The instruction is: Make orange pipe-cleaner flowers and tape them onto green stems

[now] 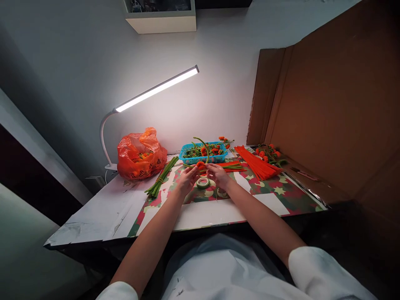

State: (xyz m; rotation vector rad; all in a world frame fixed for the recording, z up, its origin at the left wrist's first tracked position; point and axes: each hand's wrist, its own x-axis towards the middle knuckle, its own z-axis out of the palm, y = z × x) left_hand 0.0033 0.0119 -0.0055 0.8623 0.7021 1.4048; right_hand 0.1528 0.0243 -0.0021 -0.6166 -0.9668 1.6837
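Observation:
Between my two hands is a small orange pipe-cleaner flower (201, 165), fuzzy and curled. My left hand (187, 178) pinches its left side with the fingertips. On the other side, the closed fingers of my right hand (219, 176) grip it as well. A green pipe cleaner (206, 151) arcs up from the fingers; where it joins the flower is hidden. Just below the hands a roll of green floral tape (203, 182) lies on the table. Loose orange and green pipe cleaners (233, 167) lie behind my right hand.
A blue basket (187, 160) of finished orange flowers stands behind the hands. At left are a green pipe-cleaner bundle (161, 178), an orange plastic bag (142, 162) and a lit clamp lamp (158, 88). Orange pipe cleaners (258, 163) and a cutter (304, 173) lie right, beside a cardboard wall (331, 104).

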